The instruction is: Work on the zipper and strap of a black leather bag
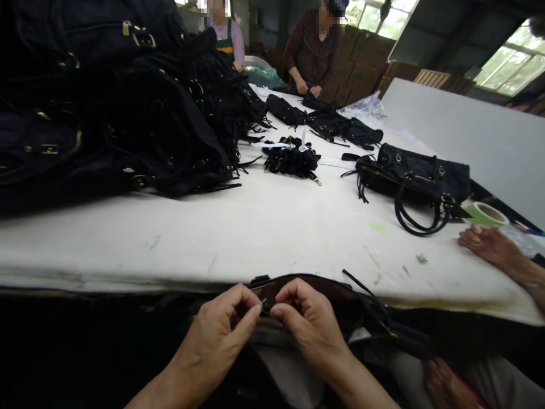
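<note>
Both hands meet over an open black handbag point(293, 278) at the table's near edge, its zippered mouth showing a brown lining. My left hand point(225, 329) is closed in a pinch, thumb against fingers, at a small dark bit over the opening. Facing it, my right hand point(309, 326) is pinched too, its fingertips just apart from the left ones. What lies between the fingertips is too small to name. A thin black strap point(366, 292) trails from the bag's right side, and the lower part of the bag is in shadow.
Black bags are piled point(170, 130) at the left of the white table point(272, 227). A bundle of black straps point(292, 158), a finished-looking handbag point(421, 170) and a green tape roll point(487, 214) lie beyond. Another person's hand point(489, 244) rests at right; two people stand at the back.
</note>
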Demonstrator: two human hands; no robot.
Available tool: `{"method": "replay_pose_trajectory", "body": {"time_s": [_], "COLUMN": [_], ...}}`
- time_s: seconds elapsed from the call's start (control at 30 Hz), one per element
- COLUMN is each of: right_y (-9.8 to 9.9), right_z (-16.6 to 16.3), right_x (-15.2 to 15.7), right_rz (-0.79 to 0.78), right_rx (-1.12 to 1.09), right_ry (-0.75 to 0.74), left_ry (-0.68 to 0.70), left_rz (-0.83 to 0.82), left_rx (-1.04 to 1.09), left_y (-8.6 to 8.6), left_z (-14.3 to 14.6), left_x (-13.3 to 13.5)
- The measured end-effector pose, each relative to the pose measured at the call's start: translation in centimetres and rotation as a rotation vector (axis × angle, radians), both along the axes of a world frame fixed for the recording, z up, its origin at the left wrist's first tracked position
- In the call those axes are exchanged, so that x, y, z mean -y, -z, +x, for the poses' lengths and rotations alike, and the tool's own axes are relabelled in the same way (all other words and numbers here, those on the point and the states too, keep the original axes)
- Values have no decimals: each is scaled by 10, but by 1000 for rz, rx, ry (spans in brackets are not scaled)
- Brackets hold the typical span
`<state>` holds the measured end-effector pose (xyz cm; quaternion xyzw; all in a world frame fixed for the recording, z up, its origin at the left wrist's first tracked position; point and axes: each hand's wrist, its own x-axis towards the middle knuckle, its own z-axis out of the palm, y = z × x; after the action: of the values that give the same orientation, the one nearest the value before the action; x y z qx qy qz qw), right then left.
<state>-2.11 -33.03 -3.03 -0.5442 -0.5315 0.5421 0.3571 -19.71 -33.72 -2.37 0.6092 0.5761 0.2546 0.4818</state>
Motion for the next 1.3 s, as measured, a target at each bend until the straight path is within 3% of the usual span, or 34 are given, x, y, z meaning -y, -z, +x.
{"method": "replay_pose_trajectory", "body": {"time_s": [0.17,0.47,0.57,0.7,0.93,1.3], "right_y": [6,13,12,11,19,20], "right_z": [1,5,3,-1,2,9], "right_x": [-3,-5,-6,-10,-10,-11], "right_rz": [-50,-336,-441,-512,-434,-237], "right_rx": [-34,-285,-384,-462,-416,-169], "right_ry": [-11,64,135,144,70,-79], "left_ry": [-12,-120,-115,-70,-67,-78], "left_rz": [50,8,-20,62,122,108], "left_rx": [-13,135,210,248,336,185], "left_y": [-1,2,3,6,8,12], "left_z": [3,2,3,5,6,9], "left_x": [0,0,-1,-2,-3,-4]}}
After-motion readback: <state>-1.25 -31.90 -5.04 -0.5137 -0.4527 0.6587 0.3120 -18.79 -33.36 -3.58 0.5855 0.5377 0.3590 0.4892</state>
